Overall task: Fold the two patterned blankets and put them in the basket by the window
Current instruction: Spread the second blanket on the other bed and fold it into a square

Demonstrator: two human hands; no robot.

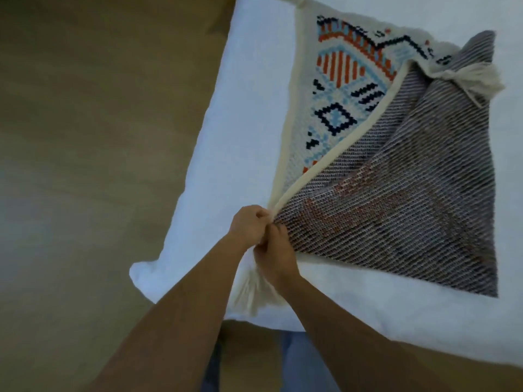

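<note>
A patterned blanket (pixel 368 154) lies spread on a white bed (pixel 246 114), partly doubled over itself: its cream face with navy, pale blue and orange geometric motifs shows on the left half, while the folded-over part on the right shows the dark, finely striped underside with faint orange bleeding through. A cream border runs diagonally along the folded edge from the near corner up toward a cream tassel (pixel 478 79) resting at the far right corner of the fold. The near corners of the blanket meet at the bed's front edge, where both hands grip them together. The left hand (pixel 249 223) is closed in a fist around the cream edge at the corner; the right hand (pixel 276 254) sits just below and touching it, fingers curled tight into the striped fabric. A second cream tassel (pixel 252 290) hangs from under the hands over the bedding. Both bare forearms reach in from the bottom. A wooden floor (pixel 85 137) lies left of the bed.
</note>
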